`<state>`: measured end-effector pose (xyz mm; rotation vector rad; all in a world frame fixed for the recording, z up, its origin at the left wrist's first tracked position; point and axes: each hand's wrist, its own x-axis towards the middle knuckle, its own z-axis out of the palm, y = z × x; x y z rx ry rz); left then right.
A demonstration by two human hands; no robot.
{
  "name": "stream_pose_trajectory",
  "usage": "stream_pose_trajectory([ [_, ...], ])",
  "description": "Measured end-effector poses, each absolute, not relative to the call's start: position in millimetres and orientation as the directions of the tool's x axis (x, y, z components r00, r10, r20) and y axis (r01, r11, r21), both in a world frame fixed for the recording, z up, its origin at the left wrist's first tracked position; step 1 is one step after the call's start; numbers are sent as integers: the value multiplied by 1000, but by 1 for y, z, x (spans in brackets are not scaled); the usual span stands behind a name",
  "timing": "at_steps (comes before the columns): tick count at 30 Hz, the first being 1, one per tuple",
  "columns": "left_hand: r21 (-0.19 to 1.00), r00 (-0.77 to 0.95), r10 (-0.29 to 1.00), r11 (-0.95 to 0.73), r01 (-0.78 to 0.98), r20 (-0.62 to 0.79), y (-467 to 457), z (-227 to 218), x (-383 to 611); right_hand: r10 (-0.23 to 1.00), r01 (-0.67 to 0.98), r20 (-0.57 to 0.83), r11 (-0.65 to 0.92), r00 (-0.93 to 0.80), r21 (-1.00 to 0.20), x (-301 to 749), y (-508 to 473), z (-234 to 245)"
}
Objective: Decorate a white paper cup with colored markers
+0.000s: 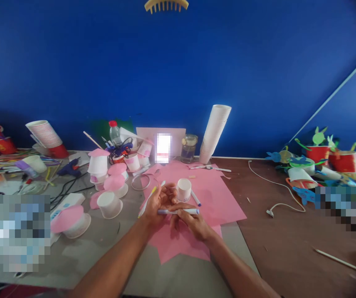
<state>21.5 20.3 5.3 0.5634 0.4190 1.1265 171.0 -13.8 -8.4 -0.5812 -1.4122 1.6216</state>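
Note:
My right hand [192, 221] grips a white marker [180, 211] with a pale purple end, held level. The marker's other end crosses in front of my left hand [161, 200], which is palm up with fingers loosely curled and apart; whether it touches the marker I cannot tell. Just beyond the hands, a small white paper cup [184, 190] stands on pink paper [215, 198]. To the cup's right lies another marker [195, 198] with a dark blue tip. A yellow-tipped marker [151, 193] rests beside my left hand, partly hidden by it.
Several white cups with pink paper pieces [111, 205] stand at left, near a roll of tape [140, 182]. Behind are a glass jar [189, 149] and a tall leaning cup stack [215, 132]. A white cable [278, 182] and a thin stick [342, 260] lie at right.

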Motion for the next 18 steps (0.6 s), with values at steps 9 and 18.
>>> stream_pose_trajectory([
  [9, 654, 434, 901, 332, -680, -6, 14, 4, 23, 840, -342, 194, 10, -507, -939, 171, -14, -17],
  [18, 811, -192, 980, -65, -581, -59, 47, 11, 0, 871, -176, 285, 232, -399, -957, 175, -10, -6],
])
